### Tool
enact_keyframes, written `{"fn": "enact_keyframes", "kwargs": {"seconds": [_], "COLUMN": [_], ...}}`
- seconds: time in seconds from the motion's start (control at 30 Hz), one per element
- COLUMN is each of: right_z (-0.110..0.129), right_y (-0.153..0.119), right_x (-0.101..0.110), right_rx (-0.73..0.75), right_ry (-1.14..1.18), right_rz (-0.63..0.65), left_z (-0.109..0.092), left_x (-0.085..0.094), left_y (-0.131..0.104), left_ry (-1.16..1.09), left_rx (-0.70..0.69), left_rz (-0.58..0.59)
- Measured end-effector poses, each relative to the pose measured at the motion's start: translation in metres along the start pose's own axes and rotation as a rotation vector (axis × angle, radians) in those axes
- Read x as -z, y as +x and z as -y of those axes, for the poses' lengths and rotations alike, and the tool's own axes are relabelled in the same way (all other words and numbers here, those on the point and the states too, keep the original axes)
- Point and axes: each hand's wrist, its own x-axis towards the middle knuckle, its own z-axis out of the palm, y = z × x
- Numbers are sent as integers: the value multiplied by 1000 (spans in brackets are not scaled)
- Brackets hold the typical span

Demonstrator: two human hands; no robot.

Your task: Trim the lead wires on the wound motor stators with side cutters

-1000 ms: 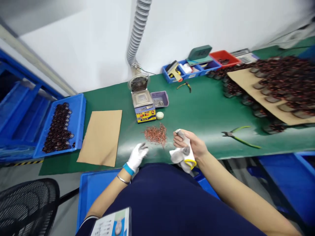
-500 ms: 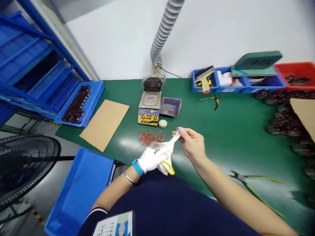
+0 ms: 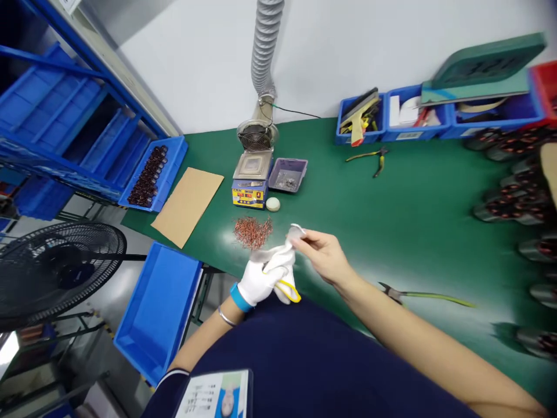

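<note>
Left hand [image 3: 257, 282] has moved in onto the loose glove [image 3: 285, 264]; a second ago it was apart, with only right hand [image 3: 322, 252] on it. Both grips closed now: left, itself in a white glove, clamped on the glove's body; right, bare, pinching one end between thumb and fingers. Glove is up between the hands, over the near edge of the table [image 3: 413, 215], yellow cuff edge hanging. Copper bits [image 3: 252, 233] piled just beyond left hand. Puck [image 3: 272, 204] beside the heater [image 3: 249, 193]. Cutters [image 3: 426, 295] lie by right forearm.
</note>
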Motion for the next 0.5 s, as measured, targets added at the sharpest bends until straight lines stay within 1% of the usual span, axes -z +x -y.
{"fn": "enact_keyframes", "kwargs": {"seconds": [0.07, 0.13, 0.17, 0.2, 0.23, 0.27, 0.33, 0.4, 0.43, 0.5], "right_z": [8, 17, 21, 24, 26, 26, 24, 19, 17, 15], "right_y": [6, 16, 18, 19, 17, 13, 1, -9, -12, -13], "right_x": [-1, 9, 15, 19, 21, 19, 7, -10, -17, -28], "right_rx": [78, 141, 159, 166, 161, 144, 83, 9, -19, -47], "right_ry": [-7, -1, 0, -8, -29, -59, -99, -63, -26, 31], "right_rz": [-107, -243, -297, -321, -301, -234, -11, 187, 235, 259], "left_z": [0, 2, 3, 4, 5, 5, 5, 3, 3, 2], "left_x": [5, 11, 15, 18, 21, 23, 26, 27, 28, 29], "left_y": [-8, -15, -18, -20, -20, -20, -18, -13, -11, -7], "left_ry": [104, 194, 213, 201, 165, 119, 0, -111, -153, -203], "left_rx": [-60, -128, -147, -149, -140, -122, -99, -107, -109, -77], "left_rz": [-62, -153, -173, -166, -137, -92, -12, 14, 20, 46]}}
